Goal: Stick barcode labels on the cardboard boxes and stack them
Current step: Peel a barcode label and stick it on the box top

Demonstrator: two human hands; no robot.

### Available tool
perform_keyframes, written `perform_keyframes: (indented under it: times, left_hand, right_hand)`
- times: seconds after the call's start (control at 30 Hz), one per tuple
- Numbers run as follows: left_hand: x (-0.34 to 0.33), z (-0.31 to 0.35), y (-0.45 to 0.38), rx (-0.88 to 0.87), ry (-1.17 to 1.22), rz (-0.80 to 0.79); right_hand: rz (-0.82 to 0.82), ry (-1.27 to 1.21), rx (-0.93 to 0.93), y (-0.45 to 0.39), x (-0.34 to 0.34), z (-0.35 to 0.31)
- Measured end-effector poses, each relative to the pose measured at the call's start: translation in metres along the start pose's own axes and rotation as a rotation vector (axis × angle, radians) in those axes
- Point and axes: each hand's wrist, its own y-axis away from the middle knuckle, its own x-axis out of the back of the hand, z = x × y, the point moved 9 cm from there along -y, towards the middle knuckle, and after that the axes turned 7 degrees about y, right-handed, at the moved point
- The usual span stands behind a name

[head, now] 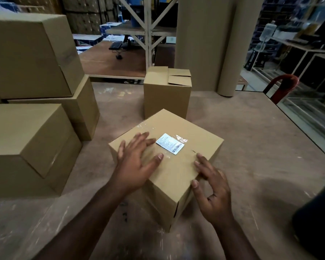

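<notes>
"Is the sticker on yet?"

"Yes. The label (170, 146) sits on top of the box (169, 166) on the worktop (251, 147). The left hand (133, 162) lies flat and open on it. The right hand (212, 190) is open at its corner."

"What's left?"

"Putting it on the stacked boxes (32, 91), I think."

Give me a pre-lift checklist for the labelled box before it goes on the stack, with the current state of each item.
1. Barcode label stuck on box top: ok.
2. Label lying flat, under clear tape: ok.
3. Left hand flat on the top: ok.
4. Right hand at the near right edge, no grip yet: not ok.
5. Room on the stacked boxes at left: cannot tell.
6. Table path leftward: ok.
</notes>
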Motion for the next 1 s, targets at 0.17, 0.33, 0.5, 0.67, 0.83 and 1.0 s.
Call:
perform_keyframes:
  times: [0.17,0.33,0.5,0.67,0.83,1.0]
  left_hand:
    - [-0.021,-0.002,-0.001,-0.01,-0.312,-0.174]
    - [0.001,-0.019,-0.015,-0.05,-0.259,-0.24]
    - [0.025,-0.04,-0.043,0.011,-0.212,-0.315]
    - [0.031,-0.041,-0.054,0.093,-0.064,-0.315]
    - [0.034,-0.041,-0.056,0.088,-0.039,-0.36]
    - [0.036,-0.034,-0.044,0.014,-0.029,-0.467]
  right_hand:
    - [-0.145,0.311,-0.082,-0.012,-0.004,0.025]
    - [-0.155,0.305,-0.081,-0.013,-0.02,0.001]
    - [-0.154,0.43,-0.022,-0.017,-0.042,-0.036]
    - [-0.139,0.38,0.083,-0.016,-0.06,-0.063]
    - [-0.089,0.326,0.15,-0.019,-0.067,-0.09]
    - [-0.307,0.123,0.328,-0.035,-0.082,-0.124]
